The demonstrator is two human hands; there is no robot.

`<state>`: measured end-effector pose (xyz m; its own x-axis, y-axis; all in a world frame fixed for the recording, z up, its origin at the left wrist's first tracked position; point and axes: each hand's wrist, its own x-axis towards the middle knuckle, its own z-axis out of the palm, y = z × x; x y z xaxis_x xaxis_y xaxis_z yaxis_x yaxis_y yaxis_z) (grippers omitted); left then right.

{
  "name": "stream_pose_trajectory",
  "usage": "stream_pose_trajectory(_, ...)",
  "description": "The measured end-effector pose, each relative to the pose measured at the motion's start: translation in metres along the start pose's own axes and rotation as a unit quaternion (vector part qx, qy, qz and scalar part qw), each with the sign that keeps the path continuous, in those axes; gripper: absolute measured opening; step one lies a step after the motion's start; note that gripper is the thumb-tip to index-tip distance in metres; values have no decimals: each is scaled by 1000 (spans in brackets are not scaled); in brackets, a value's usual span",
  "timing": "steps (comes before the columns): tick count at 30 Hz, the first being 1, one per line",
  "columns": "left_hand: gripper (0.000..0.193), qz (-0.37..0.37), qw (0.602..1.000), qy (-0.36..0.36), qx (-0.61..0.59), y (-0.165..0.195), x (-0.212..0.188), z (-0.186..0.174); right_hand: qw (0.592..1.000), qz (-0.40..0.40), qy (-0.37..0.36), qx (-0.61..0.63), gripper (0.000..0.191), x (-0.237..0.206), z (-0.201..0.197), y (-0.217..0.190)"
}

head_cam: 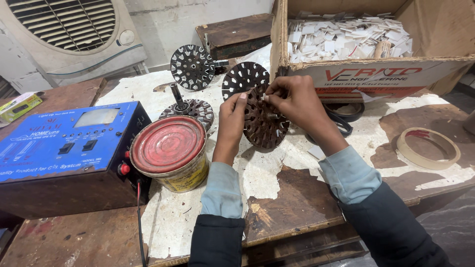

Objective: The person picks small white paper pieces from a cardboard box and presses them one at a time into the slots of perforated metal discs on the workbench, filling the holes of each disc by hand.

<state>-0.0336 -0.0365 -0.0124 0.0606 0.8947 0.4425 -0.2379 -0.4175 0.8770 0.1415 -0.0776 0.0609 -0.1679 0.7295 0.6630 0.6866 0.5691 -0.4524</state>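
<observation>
A red-lidded tin beside a blue box; tape roll and carton on the worn desk.

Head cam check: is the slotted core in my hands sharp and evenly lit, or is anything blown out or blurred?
Head view: the dark slotted core between left hand and right hand is sharp, softly lit; short shadows fall beneath it; white slips in the cardboard box are bright, near washed out; frame edges bow slightly; the red tin lid has a mild sheen.
</observation>
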Motion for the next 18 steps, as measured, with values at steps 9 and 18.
stream_pose_trajectory(9, 35, 7, 1000, 11, 17, -2, 0, 2, 998, 24, -15, 55, 13, -2, 5, -5)
stream_pose_trajectory(18, 33, 15, 1000, -14, 5, -3, 2, -5, 999, -23, 13, 24, 17, -3, 16, 1)
